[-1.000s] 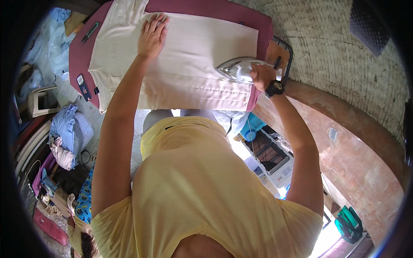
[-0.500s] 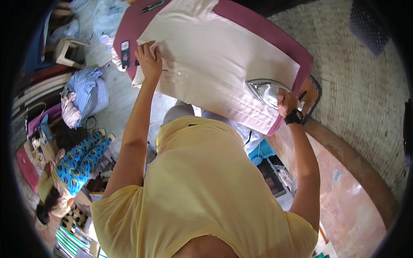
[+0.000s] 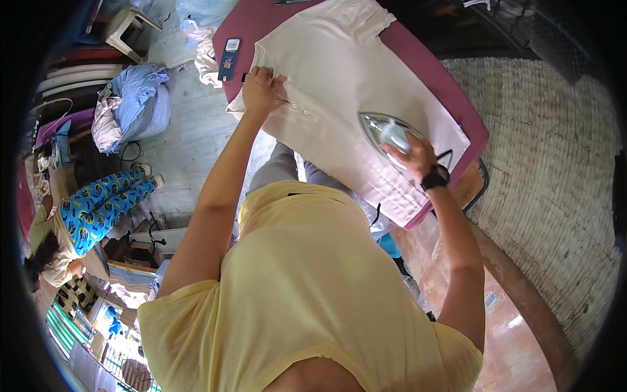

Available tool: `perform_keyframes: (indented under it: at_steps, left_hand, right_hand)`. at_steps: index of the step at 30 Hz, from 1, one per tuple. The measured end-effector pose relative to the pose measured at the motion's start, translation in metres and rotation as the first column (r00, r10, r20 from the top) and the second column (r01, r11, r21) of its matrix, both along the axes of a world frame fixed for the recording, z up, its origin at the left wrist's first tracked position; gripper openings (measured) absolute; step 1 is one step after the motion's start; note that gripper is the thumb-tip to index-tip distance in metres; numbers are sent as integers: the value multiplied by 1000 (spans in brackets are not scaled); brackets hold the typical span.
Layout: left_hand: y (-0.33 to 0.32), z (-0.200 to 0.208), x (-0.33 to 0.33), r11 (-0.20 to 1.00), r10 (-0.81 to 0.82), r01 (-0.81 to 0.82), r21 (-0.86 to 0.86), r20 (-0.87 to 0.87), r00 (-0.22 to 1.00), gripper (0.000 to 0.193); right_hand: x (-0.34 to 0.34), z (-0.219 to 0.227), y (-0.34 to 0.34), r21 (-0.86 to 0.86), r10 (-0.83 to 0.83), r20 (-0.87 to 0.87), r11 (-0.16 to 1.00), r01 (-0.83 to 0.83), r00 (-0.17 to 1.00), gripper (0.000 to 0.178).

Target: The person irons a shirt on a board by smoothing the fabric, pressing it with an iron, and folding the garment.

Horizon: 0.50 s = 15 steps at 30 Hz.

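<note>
A cream shirt (image 3: 333, 78) with small buttons along its front lies spread over a maroon ironing board (image 3: 470, 117). My right hand (image 3: 415, 157) is closed round the handle of a clothes iron (image 3: 382, 134), whose soleplate rests on the shirt's lower part, its tip toward the left. At the neck end, my left hand (image 3: 262, 91) has its fingers bent on the shirt, gripping cloth beside the button front. The cloth under its fingers is partly hidden. A dark watch sits on my right wrist.
A dark blue tag-like card (image 3: 229, 59) lies on the board's left side. The iron stand (image 3: 470, 186) is at the board's right end. Left on the floor are a bundle of blue clothes (image 3: 134, 108) and a stool (image 3: 127, 29). Another person (image 3: 85, 222) is at the lower left.
The view has shifted, and the board appears turned. The iron in my right hand has slid left, away from the shirt's hem. My left hand has come closer to the buttons.
</note>
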<state>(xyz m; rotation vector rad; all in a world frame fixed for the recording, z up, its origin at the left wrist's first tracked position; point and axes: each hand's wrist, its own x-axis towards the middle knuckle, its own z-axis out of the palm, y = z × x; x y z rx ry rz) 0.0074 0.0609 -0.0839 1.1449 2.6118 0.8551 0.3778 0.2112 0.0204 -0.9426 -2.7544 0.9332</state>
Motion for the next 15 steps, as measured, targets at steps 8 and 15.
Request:
perform_keyframes:
  at_steps: [8,15]
  left_hand:
    - [1,-3,-6,966,80,-36,255,-163,983,23]
    - [77,11,44,839,-336,381,389,-180,924,34]
  right_hand:
    - [-178,12,-28,3,-107,212,994,109,971,59]
    - [-68,8,-13,125,-201,334,978,168,921,38]
